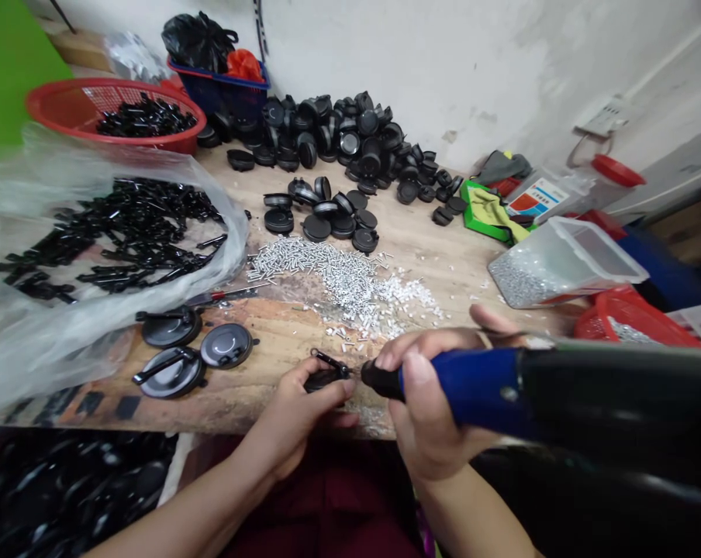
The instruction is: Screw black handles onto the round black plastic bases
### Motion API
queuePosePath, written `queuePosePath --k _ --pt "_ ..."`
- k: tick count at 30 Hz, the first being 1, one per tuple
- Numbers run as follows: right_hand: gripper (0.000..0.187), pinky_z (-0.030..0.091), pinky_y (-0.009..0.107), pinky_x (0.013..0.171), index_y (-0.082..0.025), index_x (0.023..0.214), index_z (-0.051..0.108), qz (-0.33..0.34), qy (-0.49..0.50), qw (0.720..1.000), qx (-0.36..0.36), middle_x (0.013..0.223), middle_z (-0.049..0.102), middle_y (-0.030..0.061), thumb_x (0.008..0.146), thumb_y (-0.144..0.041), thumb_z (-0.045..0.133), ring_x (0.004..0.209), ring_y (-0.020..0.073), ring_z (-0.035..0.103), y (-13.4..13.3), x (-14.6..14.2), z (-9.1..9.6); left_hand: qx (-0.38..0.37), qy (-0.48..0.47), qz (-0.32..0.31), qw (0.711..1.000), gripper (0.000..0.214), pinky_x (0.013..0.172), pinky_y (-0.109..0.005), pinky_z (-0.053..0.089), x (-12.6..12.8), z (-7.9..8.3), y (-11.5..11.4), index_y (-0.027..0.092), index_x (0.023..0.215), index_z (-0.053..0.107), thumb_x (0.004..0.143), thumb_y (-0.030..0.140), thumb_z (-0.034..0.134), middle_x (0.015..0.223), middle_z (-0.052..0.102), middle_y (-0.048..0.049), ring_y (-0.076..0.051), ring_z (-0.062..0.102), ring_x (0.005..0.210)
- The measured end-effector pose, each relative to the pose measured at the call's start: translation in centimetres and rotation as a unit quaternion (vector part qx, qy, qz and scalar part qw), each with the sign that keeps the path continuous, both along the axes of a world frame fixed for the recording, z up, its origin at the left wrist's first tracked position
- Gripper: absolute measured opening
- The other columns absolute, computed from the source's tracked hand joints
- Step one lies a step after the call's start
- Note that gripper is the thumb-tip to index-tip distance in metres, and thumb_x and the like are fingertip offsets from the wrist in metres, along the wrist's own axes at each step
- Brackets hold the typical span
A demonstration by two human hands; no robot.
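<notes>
My left hand (298, 422) pinches a small black plastic part (327, 378) at bottom center, fingers closed, steadying it against the nose of the blue-handled electric screwdriver (472, 385), gripped firmly in my right hand (429, 395). Loose silver screws (344, 279) lie center, within easy reach; 3 black discs (226, 346) sit lower left.

Head-worn, facing forward and down, above hands (301, 411) (426, 411)
</notes>
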State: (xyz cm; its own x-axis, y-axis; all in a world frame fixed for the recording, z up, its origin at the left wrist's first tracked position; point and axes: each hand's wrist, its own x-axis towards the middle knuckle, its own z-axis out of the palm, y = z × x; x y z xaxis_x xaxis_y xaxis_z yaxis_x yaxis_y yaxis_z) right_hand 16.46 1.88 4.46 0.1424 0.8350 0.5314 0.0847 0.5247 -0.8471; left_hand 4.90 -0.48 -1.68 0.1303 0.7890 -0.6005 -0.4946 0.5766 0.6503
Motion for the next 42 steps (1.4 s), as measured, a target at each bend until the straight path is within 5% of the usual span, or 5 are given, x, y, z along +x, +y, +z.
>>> queuePosePath --k 11,21,26,31,42 --pt "0.038 0.049 0.047 0.085 -0.032 0.114 0.049 -0.146 -0.153 0.971 0.111 0.109 0.050 0.0043 0.081 -0.014 0.057 0.103 0.0258 0.056 0.1 3.2 -0.6 0.028 0.090 -0.051 0.994 0.038 0.070 -0.038 0.057 -0.8 0.2 0.0 0.018 0.095 0.057 0.066 0.031 0.077 0.088 0.060 -0.0013 -0.017 0.060 0.077" --pt "0.014 0.051 0.033 0.077 -0.019 0.094 0.058 0.153 -0.344 0.926 -0.019 0.090 0.061 0.0053 0.091 -0.012 0.046 0.087 0.0175 0.058 -0.4 -0.6 -5.1 0.322 0.390 -0.086 0.858 0.027 0.088 -0.033 0.045 -2.1 0.6 -1.5 0.022 0.100 0.059 0.074 0.020 0.066 0.104 0.060 -0.0066 -0.023 0.058 0.099" --pt "0.009 0.050 0.030 0.077 -0.019 0.092 0.058 0.235 -0.317 0.919 -0.024 0.089 0.060 0.0045 0.092 -0.017 0.049 0.087 0.0164 0.059 -0.1 -3.0 -4.3 0.304 0.393 -0.040 0.867 0.025 0.092 -0.033 0.044 -5.0 0.8 -3.0 0.024 0.095 0.063 0.071 0.017 0.068 0.104 0.063 -0.0057 -0.023 0.058 0.102" --pt "0.022 0.051 0.032 0.087 -0.020 0.110 0.053 0.316 -0.310 0.897 -0.013 0.107 0.057 0.0080 0.090 -0.028 0.054 0.102 0.0183 0.058 1.0 -6.8 -3.9 0.088 0.223 0.102 0.965 0.032 0.078 -0.040 0.055 -10.9 2.3 -5.4 0.022 0.092 0.068 0.061 0.024 0.079 0.106 0.067 -0.0065 -0.027 0.063 0.096" --pt "0.020 0.051 0.039 0.083 -0.015 0.108 0.057 0.275 -0.482 0.829 -0.069 0.108 0.054 0.0109 0.089 -0.021 0.055 0.096 0.0226 0.058 3.0 -10.8 -6.2 0.066 0.223 0.256 0.938 0.018 0.063 -0.031 0.057 -18.8 1.1 -5.6 0.016 0.070 0.066 0.064 0.028 0.078 0.089 0.066 -0.0010 -0.017 0.062 0.074"
